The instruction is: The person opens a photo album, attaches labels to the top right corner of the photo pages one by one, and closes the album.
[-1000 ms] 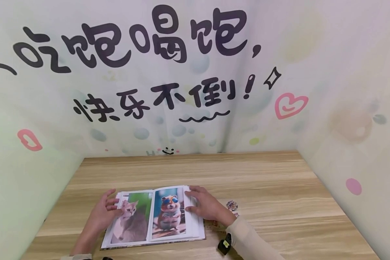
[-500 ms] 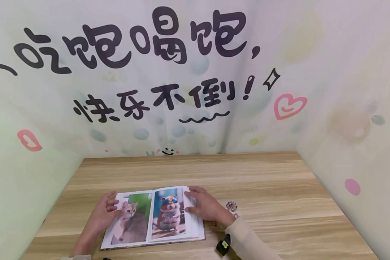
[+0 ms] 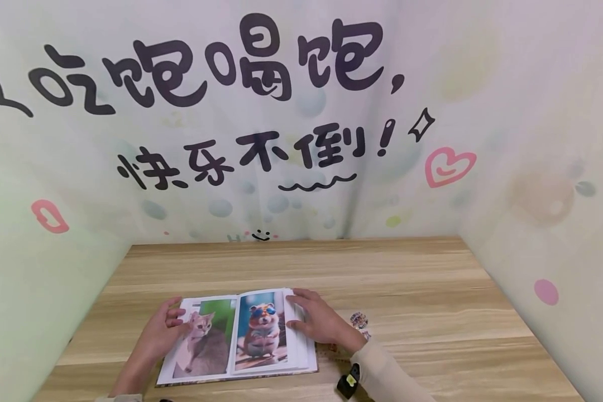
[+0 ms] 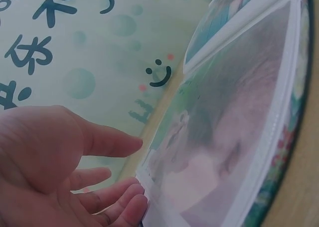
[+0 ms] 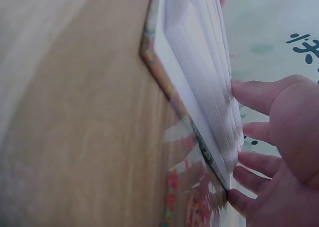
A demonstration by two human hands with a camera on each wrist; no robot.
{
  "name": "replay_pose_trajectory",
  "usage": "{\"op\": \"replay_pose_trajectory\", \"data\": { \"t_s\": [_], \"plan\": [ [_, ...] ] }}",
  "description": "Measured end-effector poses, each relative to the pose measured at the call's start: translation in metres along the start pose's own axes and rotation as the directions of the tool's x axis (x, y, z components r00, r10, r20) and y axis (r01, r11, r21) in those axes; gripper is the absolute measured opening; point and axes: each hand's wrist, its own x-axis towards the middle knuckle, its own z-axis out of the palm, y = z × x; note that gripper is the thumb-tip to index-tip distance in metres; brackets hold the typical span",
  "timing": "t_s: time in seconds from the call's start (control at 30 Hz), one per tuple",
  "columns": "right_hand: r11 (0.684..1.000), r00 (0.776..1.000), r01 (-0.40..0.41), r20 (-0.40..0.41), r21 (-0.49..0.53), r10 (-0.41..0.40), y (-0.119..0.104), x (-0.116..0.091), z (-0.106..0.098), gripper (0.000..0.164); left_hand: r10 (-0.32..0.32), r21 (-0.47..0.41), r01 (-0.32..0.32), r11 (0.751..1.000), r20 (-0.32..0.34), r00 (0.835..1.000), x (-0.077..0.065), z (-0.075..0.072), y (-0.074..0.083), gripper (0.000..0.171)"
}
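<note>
A photo album (image 3: pixel 302 357) lies spread on the table, its white pages set in a patterned cover. On its left page is a cat picture (image 3: pixel 212 346); the right page carries a hamster in blue sunglasses (image 3: pixel 262 334). My left hand (image 3: pixel 162 329) rests at the left page's outer edge, its fingertips against the album rim in the left wrist view and the thumb held straight. Along the right side, my right hand (image 3: pixel 319 319) touches the edges of the page stack (image 5: pixel 202 82) with thumb and fingers extended. Several pages fan apart there.
Right of the album, partly behind the right forearm, lie small colourful stickers (image 3: pixel 359 320); the right wrist view shows clear film with coloured prints (image 5: pixel 199 197) beside the cover. A printed curtain (image 3: pixel 407 195) borders the wooden table (image 3: pixel 412 279) at the back and sides.
The head view has shifted very slightly. Both hands and the album hold the same places, and the same pages show.
</note>
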Motion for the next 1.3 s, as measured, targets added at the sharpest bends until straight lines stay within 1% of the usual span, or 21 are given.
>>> {"op": "replay_pose_trajectory", "data": {
  "t_s": [0.3, 0.5, 0.7, 0.83, 1.0, 1.17, 1.3],
  "plan": [
    [0.999, 1.0, -0.004, -0.015, 0.041, 0.005, 0.001, -0.003, -0.001, 0.059, 0.01, 0.022, -0.009, 1.0, -0.012, 1.0, 0.0, 0.002, -0.001, 0.071],
    [0.998, 0.999, -0.005, -0.033, 0.058, 0.007, 0.004, -0.006, -0.008, 0.054, 0.013, 0.029, -0.013, 0.999, -0.01, 1.0, -0.002, 0.003, 0.001, 0.069],
    [0.997, 0.997, -0.037, -0.069, 0.072, 0.042, 0.021, -0.015, -0.022, 0.046, 0.011, 0.014, -0.011, 1.0, -0.005, 1.0, -0.003, 0.002, 0.002, 0.07],
    [0.997, 0.993, -0.041, -0.104, 0.07, 0.049, 0.033, -0.023, -0.031, 0.04, 0.01, 0.016, -0.01, 1.0, -0.003, 1.0, -0.004, 0.001, 0.002, 0.07],
    [0.995, 0.987, -0.071, -0.141, 0.064, 0.08, 0.045, -0.034, -0.04, 0.039, 0.001, 0.013, -0.001, 1.0, -0.002, 1.0, -0.005, 0.0, 0.005, 0.071],
    [0.991, 0.977, -0.129, -0.169, 0.023, 0.131, 0.053, -0.043, -0.044, 0.04, 0.0, 0.027, 0.0, 1.0, -0.023, 1.0, -0.006, 0.001, 0.01, 0.067],
    [0.985, 0.968, -0.175, -0.186, -0.005, 0.171, 0.056, -0.048, -0.046, 0.034, 0.007, 0.04, -0.005, 0.999, -0.043, 0.999, -0.007, 0.003, 0.013, 0.064]
  ]
}}
